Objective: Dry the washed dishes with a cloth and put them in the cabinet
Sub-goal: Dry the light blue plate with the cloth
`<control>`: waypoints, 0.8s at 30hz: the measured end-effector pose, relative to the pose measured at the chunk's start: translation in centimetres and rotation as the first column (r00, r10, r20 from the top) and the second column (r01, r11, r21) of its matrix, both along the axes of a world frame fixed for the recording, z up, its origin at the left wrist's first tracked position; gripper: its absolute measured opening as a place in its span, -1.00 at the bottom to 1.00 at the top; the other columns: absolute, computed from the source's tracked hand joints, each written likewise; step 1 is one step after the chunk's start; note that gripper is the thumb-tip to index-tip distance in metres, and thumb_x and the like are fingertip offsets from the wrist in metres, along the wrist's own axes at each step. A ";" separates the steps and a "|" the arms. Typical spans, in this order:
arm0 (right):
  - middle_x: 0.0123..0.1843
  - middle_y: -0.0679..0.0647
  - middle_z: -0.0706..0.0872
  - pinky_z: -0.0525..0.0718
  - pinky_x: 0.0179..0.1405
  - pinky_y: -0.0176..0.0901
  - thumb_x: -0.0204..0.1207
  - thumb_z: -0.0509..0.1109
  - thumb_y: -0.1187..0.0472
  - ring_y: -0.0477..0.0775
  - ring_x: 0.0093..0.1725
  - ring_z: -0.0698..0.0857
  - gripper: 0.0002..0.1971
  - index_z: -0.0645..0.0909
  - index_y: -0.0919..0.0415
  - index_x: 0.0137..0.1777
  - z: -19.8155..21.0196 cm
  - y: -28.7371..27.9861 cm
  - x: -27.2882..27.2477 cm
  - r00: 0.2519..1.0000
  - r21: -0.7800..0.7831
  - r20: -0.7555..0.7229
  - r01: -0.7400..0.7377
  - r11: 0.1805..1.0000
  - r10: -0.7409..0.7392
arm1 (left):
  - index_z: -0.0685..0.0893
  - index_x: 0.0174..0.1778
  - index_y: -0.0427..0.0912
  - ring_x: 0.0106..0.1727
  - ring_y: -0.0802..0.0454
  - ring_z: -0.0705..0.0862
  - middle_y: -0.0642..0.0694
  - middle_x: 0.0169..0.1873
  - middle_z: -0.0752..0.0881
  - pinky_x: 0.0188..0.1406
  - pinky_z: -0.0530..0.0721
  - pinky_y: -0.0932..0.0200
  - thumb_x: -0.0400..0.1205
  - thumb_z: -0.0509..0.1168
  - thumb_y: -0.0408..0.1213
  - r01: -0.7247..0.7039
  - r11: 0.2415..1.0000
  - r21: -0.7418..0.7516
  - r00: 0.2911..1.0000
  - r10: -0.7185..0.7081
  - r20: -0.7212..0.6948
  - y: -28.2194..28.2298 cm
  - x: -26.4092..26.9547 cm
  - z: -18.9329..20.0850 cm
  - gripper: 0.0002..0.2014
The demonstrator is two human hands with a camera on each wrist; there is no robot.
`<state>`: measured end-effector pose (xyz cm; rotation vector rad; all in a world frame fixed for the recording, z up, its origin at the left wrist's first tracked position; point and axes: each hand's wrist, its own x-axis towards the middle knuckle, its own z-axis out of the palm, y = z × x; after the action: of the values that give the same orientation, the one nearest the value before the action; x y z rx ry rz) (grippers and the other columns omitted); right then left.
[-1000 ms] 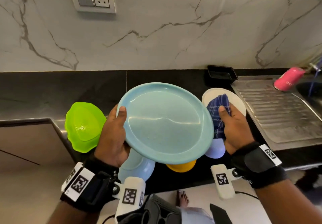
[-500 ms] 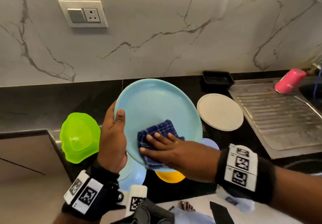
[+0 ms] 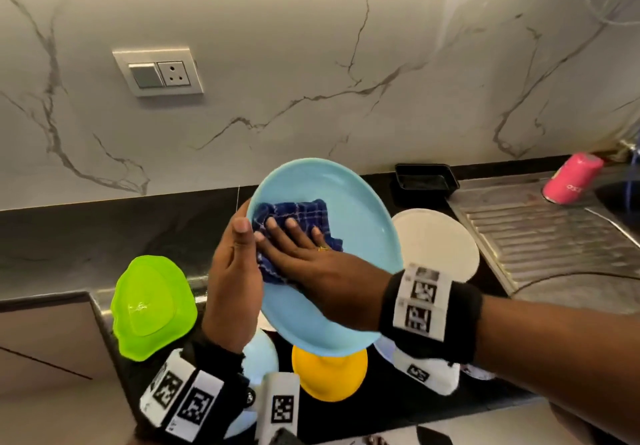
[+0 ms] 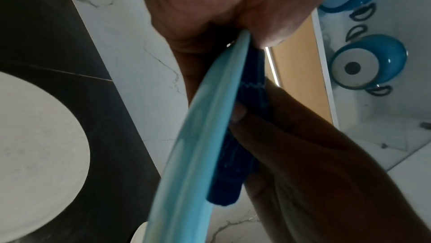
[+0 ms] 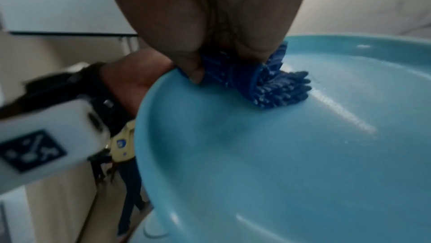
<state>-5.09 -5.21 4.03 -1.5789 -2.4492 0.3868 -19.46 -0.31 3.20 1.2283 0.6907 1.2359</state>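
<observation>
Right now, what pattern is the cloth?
Dark blue cloth with pale checked lines; the head view shows it best.

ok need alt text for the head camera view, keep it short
A person's left hand holds a light blue plate tilted above a black counter while the right hand presses a dark blue checked cloth flat against its face. A green bowl, yellow bowl and white plate wait below.

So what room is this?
A kitchen, most likely: a steel draining board beside a sink, a dark counter with dishes, and a blue plate being wiped with a cloth.
</observation>
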 end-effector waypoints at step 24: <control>0.76 0.04 -0.30 -0.32 0.68 -0.21 0.76 0.06 0.41 -0.14 0.66 -0.32 -0.31 -0.23 0.08 0.74 2.8 7.7 5.2 0.830 0.008 -0.422 0.406 0.914 -0.365 | 0.48 0.63 -0.03 0.47 0.17 0.62 0.10 0.46 0.65 0.51 0.58 -0.08 0.73 0.19 -0.02 -0.049 0.944 0.327 0.949 0.146 -0.279 2.1 0.7 1.7 -0.48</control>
<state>0.06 2.44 6.88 -1.6930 -1.7555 0.4648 -18.72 1.83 4.86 1.6913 0.8022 1.2903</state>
